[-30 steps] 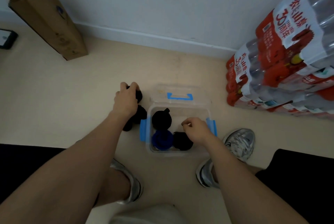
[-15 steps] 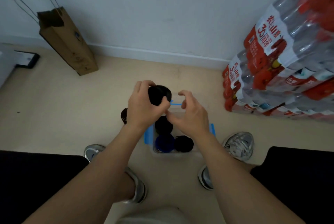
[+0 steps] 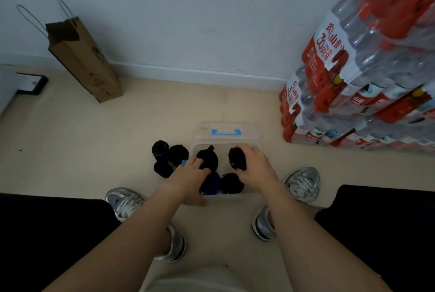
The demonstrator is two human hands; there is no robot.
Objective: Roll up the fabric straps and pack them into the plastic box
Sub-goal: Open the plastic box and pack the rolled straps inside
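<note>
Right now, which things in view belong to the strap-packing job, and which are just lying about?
Job: clear plastic box; blue-handled lid; black rolled strap in right grip; black rolls on floor.
Lying about: brown paper bag; shrink-wrapped water bottles; black-framed panel.

storeroom: stacked water bottle packs (image 3: 367, 84)

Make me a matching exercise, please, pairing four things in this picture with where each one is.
1 paper bag
2 water bottle packs
3 blue roll
4 black roll

A held in the right hand
B near-left corner of the plastic box
C leaning on the wall, far left
D stacked at the right

Pairs: 1-C, 2-D, 3-B, 4-A
</note>
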